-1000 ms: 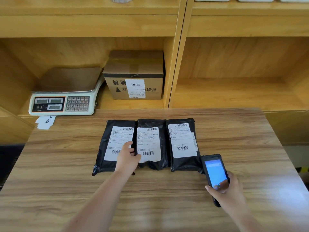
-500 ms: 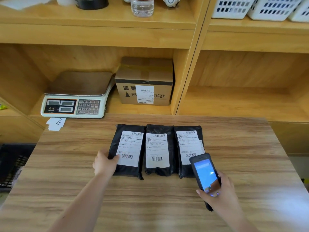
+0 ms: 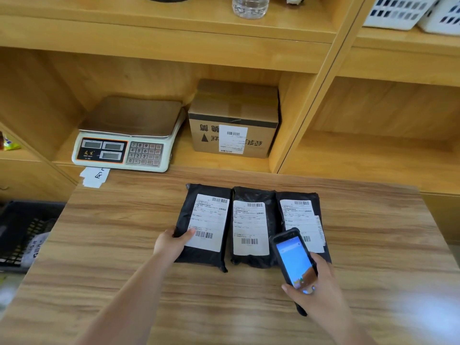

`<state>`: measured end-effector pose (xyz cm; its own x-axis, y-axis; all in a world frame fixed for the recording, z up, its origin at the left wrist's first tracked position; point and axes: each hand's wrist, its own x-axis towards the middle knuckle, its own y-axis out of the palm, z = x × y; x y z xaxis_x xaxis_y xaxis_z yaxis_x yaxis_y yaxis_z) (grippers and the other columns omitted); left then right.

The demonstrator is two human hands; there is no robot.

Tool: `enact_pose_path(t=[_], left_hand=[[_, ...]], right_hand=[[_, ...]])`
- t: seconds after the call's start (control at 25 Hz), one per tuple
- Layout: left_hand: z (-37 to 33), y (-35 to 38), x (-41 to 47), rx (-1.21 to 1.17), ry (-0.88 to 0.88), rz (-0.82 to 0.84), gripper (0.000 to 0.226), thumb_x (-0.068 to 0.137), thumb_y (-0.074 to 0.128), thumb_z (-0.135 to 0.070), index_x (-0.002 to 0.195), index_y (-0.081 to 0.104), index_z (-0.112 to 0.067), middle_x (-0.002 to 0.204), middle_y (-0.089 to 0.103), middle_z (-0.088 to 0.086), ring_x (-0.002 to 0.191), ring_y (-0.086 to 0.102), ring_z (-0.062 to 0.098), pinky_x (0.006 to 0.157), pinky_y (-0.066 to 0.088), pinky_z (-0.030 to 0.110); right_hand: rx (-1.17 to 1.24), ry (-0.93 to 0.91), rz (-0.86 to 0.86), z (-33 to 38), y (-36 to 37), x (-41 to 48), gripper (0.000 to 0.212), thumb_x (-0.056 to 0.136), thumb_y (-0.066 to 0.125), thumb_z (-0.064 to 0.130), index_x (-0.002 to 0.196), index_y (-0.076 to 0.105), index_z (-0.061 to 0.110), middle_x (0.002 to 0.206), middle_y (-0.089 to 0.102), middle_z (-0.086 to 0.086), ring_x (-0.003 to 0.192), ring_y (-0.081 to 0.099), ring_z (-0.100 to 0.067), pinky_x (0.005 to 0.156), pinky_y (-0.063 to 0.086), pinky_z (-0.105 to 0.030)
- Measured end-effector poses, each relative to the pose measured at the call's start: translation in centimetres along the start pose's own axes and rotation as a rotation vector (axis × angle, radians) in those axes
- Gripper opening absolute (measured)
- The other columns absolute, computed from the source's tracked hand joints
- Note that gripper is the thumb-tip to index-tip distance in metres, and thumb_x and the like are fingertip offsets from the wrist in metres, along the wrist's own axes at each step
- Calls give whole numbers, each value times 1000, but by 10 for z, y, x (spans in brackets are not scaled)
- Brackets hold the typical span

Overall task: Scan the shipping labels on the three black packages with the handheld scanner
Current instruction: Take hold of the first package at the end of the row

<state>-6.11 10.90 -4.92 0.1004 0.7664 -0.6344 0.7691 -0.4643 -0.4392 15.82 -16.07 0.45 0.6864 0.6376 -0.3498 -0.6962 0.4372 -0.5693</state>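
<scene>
Three black packages lie side by side, touching, on the far middle of the wooden table (image 3: 104, 232), each with a white shipping label facing up: the left package (image 3: 202, 226), the middle package (image 3: 251, 226) and the right package (image 3: 302, 220). The left hand (image 3: 170, 244) grasps the near left edge of the left package, thumb laid on the label's corner. The right hand (image 3: 321, 290) is wrapped around the handheld scanner (image 3: 293, 263), whose lit screen faces up and whose far end hangs over the near part of the right package, partly hiding its lower barcode.

The likely trouble is a wrong read. The labels sit so close together that the scanner could catch the middle barcode while aimed at the right one, or take the same label twice and miss one. Each label also seems to carry a barcode at its far and near ends, so the wrong one could register. The thumb on the left label lies just beside its lower barcode and could cover it. The soft bags look wrinkled, so a label may buckle and refuse to read.

Beyond the table stand wooden shelves: a weighing scale (image 3: 129, 135) to the left, a cardboard box (image 3: 234, 118) beside it, white baskets (image 3: 408, 11) higher on the right. A dark crate (image 3: 22, 232) sits low at the left.
</scene>
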Motion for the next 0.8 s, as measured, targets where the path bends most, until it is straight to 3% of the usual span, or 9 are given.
enact_pose_path(t=[0.16, 0.36, 0.48, 0.56, 0.72, 0.8], left_hand=[[-2, -2, -3, 12, 32, 43, 44, 85, 67, -48, 113, 59, -15, 102, 65, 0, 97, 62, 23, 76, 46, 34], [-1, -7, -4, -44, 48, 118, 27, 89, 68, -39, 107, 65, -19, 103, 71, 0, 88, 66, 17, 66, 50, 29], [-3, -10, -9, -303, -74, 212, 24, 84, 76, -29, 103, 69, -16, 101, 78, 9, 91, 73, 28, 82, 60, 46], [-4, -12, -11, -447, -144, 273, 32, 82, 78, -20, 111, 66, -14, 104, 77, 13, 97, 72, 35, 87, 57, 55], [-2, -9, -13, -547, -174, 280, 64, 75, 83, -13, 125, 45, -22, 110, 71, 12, 98, 68, 33, 74, 58, 47], [-1, -10, -12, -540, -196, 315, 72, 71, 87, -14, 132, 48, -14, 109, 75, 13, 99, 70, 34, 81, 58, 50]], right_hand=[[-44, 13, -21, 4, 7, 3, 106, 53, 86, 44, 142, 31, 23, 105, 56, -3, 107, 38, 16, 83, 49, -31], [-68, -4, -11, 12, 11, 4, 101, 59, 88, 33, 142, 32, 19, 105, 51, 1, 93, 51, 6, 75, 43, -23], [-104, -3, 1, 13, 13, 2, 105, 57, 87, 39, 143, 31, 18, 108, 52, 0, 100, 48, 1, 82, 44, -27], [-118, 0, 1, 13, 14, 2, 105, 57, 88, 38, 143, 31, 17, 109, 50, 1, 100, 50, -3, 82, 44, -28], [-125, -2, 11, 16, 15, 1, 107, 57, 87, 40, 144, 29, 18, 112, 51, 1, 104, 48, -6, 87, 45, -30], [-119, 4, 13, 16, 15, 1, 108, 56, 86, 43, 144, 28, 19, 111, 54, 0, 104, 46, -4, 87, 45, -30]])
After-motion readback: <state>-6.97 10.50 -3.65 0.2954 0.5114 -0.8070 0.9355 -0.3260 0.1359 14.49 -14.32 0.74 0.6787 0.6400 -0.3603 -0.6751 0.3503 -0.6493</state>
